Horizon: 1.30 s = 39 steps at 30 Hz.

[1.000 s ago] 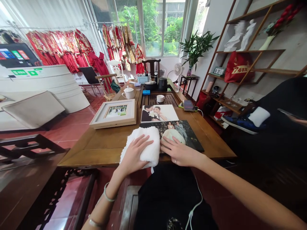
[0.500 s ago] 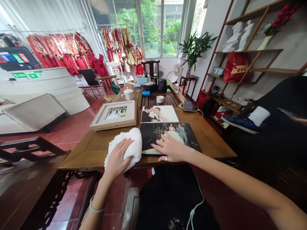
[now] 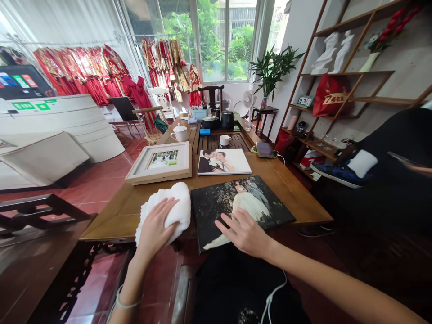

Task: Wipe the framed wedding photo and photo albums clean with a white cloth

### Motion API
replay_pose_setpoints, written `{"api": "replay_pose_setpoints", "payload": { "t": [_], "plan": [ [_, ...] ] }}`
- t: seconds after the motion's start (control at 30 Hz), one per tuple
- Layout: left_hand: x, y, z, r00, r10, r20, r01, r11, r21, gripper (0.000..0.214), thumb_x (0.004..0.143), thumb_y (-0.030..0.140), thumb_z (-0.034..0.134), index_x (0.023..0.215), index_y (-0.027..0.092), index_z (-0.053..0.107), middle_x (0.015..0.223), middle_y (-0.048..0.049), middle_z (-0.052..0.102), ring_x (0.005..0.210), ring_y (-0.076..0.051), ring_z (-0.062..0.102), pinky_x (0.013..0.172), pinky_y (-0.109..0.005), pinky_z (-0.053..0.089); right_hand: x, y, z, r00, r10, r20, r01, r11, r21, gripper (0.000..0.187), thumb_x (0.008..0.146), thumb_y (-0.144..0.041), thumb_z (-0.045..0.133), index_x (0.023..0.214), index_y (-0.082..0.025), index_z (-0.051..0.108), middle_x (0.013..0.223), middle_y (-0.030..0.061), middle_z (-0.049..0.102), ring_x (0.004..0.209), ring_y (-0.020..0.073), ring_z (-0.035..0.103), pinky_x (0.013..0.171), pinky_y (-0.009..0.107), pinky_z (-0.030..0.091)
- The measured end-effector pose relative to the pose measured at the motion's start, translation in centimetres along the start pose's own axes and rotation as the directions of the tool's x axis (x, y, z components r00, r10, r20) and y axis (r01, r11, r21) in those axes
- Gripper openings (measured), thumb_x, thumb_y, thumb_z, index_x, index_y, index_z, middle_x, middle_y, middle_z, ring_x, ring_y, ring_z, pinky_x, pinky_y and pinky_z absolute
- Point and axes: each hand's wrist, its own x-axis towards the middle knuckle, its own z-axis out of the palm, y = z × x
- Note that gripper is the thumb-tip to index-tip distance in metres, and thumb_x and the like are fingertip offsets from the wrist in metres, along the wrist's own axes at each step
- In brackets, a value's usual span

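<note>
At the tabletop's six o'clock, the dark photo panel [image 3: 221,207] lies turned askew, its near-left corner jutting past the edge of the table [image 3: 276,182]. Compared with a second ago it sits closer to the person, and its left half, partly covered then, is now bare; the overhang probably makes steadying it matter more. Over its lower part lies the right hand [image 3: 248,234], half open with fingers loosely spread; whether it grips anything, I cannot tell. Just beside the panel, at nine o'clock, the left hand [image 3: 157,229] curls over a bunched white towel [image 3: 180,204], keeping hold of it. A framed picture [image 3: 165,159] sits at ten o'clock, a pale photo print [image 3: 232,164] at twelve. Farther off, towards one o'clock, a block calendar [image 3: 304,101] begins "03"; beside it, a red bag [image 3: 330,95] reads "7号衣", the rest unclear.
</note>
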Motion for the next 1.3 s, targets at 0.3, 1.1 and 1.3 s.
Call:
{"api": "replay_pose_setpoints", "payload": {
  "t": [0.3,1.1,1.3],
  "plan": [
    [-0.3,-0.1,0.8,0.995,-0.039,-0.088,0.044,0.998,0.049,0.049,0.084,0.035,0.041,0.125,0.014,0.056,0.129,-0.0116,0.060,0.125,-0.032,0.049,0.101,-0.048,0.043,-0.8,2.4,-6.3,0.936,0.235,-0.262,-0.140,0.931,0.336,0.043,0.088,-0.013,0.040,0.127,-0.016,0.059,0.120,0.0115,0.068,0.103,0.0229,0.064,0.087,0.040,0.055],
    [-0.9,1.2,-1.3,0.998,-0.055,0.001,0.055,0.994,-0.094,0.058,0.078,0.024,0.041,0.136,0.014,0.045,0.136,-0.0123,0.053,0.129,-0.030,0.047,0.104,-0.044,0.042,-0.9,3.9,-3.4,-0.403,0.889,0.216,0.006,-0.234,0.972,0.050,0.075,-0.028,0.068,0.122,-0.018,0.055,0.127,0.0094,0.062,0.112,0.0233,0.062,0.098,0.043,0.052],
    [2.2,7.2,0.8,0.998,-0.063,0.000,0.062,0.989,-0.137,0.059,0.078,0.020,0.044,0.137,0.015,0.044,0.140,-0.0119,0.050,0.132,-0.030,0.042,0.108,-0.047,0.038,-0.4,1.8,-2.3,-0.366,0.866,0.340,0.021,-0.358,0.934,0.052,0.078,-0.036,0.065,0.126,-0.019,0.053,0.131,0.0098,0.059,0.113,0.0228,0.062,0.098,0.042,0.052]
  ]
}}
